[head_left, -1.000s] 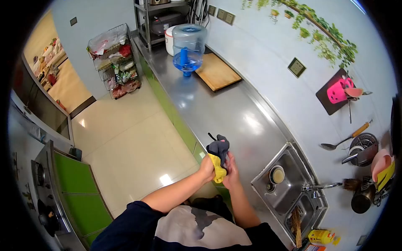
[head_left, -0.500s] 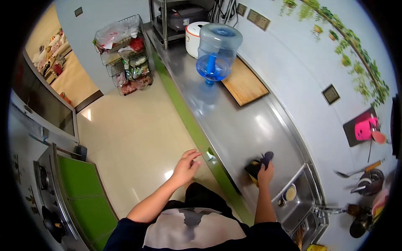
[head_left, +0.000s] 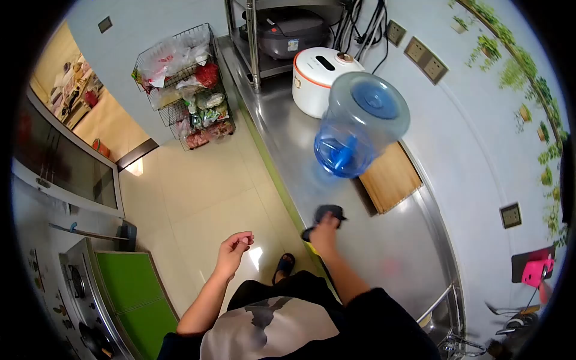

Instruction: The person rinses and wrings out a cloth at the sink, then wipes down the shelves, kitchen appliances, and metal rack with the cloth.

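My right hand (head_left: 326,236) is closed on a dark cloth (head_left: 329,213), bunched up and pressed to the steel countertop (head_left: 390,264) near its front edge. A bit of yellow shows under the hand, too blurred to make out. My left hand (head_left: 233,249) hangs over the floor, away from the counter, its fingers curled together with nothing visible in them. Beyond the cloth, a clear blue water jug (head_left: 366,123) stands neck-down on the counter. Behind it lies a wooden cutting board (head_left: 390,180).
A white rice cooker (head_left: 315,84) stands behind the jug, beside a metal rack holding a dark cooker (head_left: 288,36). Across the tiled floor is a wire basket stand (head_left: 186,90) full of bags. The sink (head_left: 441,321) is at lower right, the stove (head_left: 78,294) at left.
My right hand has slid the cloth forward and left along the counter, away from the sink. My left hand has drawn back leftward, its fingers more curled. The view has shifted forward.
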Motion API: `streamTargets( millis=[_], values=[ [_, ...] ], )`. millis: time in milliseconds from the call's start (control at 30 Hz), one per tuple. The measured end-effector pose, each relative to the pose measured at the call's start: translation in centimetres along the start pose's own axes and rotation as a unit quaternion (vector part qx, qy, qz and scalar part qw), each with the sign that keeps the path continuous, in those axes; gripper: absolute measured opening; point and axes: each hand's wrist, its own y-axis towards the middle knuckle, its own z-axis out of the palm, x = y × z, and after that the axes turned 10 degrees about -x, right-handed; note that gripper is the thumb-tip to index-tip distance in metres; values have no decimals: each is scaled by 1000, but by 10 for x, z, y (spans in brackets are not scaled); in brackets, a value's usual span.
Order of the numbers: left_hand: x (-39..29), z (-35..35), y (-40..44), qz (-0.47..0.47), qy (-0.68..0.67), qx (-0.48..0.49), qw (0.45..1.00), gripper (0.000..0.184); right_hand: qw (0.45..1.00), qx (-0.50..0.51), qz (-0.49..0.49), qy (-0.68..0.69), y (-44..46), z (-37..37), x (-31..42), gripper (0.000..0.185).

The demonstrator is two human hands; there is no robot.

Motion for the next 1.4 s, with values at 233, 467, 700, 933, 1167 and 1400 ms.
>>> streamTargets(
  millis=[233,467,700,933,1167,1400],
  values=[
    [-22,-43,46,-28,-25,-37,999,23,940,151,1,307,111,91,188,40],
    [-33,-122,147,-85,-85,-40,992,20,838,26,133,529,152,58,239,37],
    [-97,-197,256,-44,-7,-3,999,20,923,-223,155,272,170,19,179,37],
    [-115,-222,340,-60,31,18,998,20,953,-275,70,-106,192,104,173,42],
    [-125,-191,386,-103,30,82,991,22,985,-127,31,-111,285,156,276,60],
    [-185,-206,449,-74,107,55,990,24,977,-108,154,-102,428,167,311,71]
  ],
)
